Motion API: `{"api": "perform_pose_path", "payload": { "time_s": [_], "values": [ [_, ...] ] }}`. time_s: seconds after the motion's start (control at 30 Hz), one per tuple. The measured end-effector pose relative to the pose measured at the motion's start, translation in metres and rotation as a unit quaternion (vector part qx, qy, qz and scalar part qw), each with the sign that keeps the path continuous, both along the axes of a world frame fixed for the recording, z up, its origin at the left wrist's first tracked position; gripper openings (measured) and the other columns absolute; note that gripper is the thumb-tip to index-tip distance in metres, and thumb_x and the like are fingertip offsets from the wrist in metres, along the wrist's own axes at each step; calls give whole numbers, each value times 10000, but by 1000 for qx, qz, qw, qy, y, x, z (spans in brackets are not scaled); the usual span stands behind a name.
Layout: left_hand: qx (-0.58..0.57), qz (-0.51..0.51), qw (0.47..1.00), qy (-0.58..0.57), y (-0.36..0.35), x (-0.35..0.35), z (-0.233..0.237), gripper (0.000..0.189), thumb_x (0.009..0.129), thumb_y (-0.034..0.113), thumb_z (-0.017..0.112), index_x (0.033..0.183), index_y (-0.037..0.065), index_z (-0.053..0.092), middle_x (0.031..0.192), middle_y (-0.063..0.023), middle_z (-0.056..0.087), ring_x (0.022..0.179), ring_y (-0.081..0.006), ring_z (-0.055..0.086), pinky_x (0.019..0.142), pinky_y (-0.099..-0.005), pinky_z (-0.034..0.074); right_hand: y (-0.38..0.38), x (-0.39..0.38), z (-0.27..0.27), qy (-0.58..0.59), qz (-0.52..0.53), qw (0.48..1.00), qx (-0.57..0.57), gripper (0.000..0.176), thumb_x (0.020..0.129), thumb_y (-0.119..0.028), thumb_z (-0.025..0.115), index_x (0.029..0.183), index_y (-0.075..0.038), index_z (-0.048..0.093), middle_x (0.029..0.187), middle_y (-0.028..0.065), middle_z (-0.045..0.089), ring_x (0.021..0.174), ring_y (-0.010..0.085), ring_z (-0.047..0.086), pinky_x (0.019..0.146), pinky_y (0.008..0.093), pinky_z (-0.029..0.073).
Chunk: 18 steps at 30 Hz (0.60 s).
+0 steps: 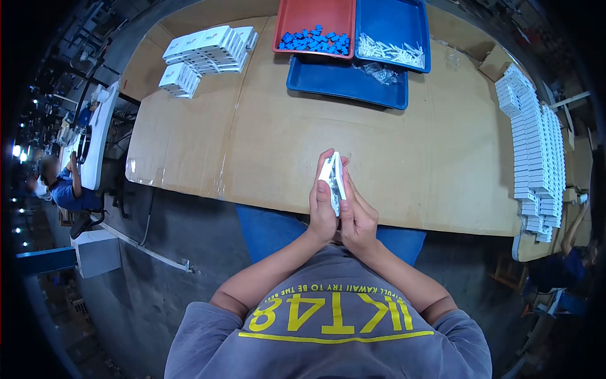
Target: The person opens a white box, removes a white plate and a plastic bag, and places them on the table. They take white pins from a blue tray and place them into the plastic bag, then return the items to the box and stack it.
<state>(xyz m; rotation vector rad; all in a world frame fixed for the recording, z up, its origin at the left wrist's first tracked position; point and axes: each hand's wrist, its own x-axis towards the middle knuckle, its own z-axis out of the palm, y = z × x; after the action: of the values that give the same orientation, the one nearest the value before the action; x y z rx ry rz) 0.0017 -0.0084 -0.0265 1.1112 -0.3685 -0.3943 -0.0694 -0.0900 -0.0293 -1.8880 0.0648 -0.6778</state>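
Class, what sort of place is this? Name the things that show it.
Probably a factory packing or assembly floor: a cardboard-covered workbench, a red tray of small blue parts, and long rows of identical white boxes. The left hand and right hand hold one white box.

- Bright, even overhead light covers the tan cardboard-covered table; shadows under the blue plastic tray are short and soft.
- A strip of clear tape at the table's left edge glints.
- Fisheye bending bows the table's edges; the frame's corners go black.
- The left margin is dim, with small bright lamps blooming.
- The small white flat box between the left hand and the right hand looks washed out, its print unreadable.
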Motion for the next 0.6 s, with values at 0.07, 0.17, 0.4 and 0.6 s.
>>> {"api": "perform_pose_path", "payload": {
  "time_s": [0.07, 0.17, 0.4, 0.6],
  "values": [
    [4, 10, 1000, -5, -3, 1, -1, 938, 1030, 749, 310, 1610, 16, 242, 1464, -181, 480, 1382, -252, 449, 1177, -396, 327, 3, 2, 3, -2, 0, 1000, -18, 455, 1056, -73, 541, 1468, 116, 496, 1514, 347, 488, 1417, 435, 503, 1137, 445, 453],
    [21, 21, 999, -32, -3, 6, 0, 990, 1009, 774, 331, 1632, 16, 194, 1508, -193, 438, 1393, -265, 434, 1179, -402, 321, 12, 10, 7, 1, 8, 990, 143, 444, 1091, -131, 496, 1471, 99, 480, 1504, 293, 523, 1454, 381, 475, 1189, 420, 398],
    [162, 22, 952, -258, 7, 20, -5, 992, 1013, 705, 357, 1626, -55, 183, 1543, -274, 388, 1392, -388, 387, 1180, -505, 280, -15, 17, 28, 199, 33, 848, 491, 449, 1085, -271, 579, 1457, -25, 525, 1317, 96, 637, 1211, 165, 613, 1041, 355, 500],
    [153, 36, 954, -255, 8, 26, -7, 993, 971, 665, 471, 1598, -68, 237, 1412, -285, 437, 1339, -394, 437, 1131, -480, 355, -21, 18, 37, 221, 52, 843, 489, 504, 1058, -208, 613, 1508, -20, 486, 1318, 139, 651, 1209, 173, 623, 1011, 328, 521]
  ]
}}
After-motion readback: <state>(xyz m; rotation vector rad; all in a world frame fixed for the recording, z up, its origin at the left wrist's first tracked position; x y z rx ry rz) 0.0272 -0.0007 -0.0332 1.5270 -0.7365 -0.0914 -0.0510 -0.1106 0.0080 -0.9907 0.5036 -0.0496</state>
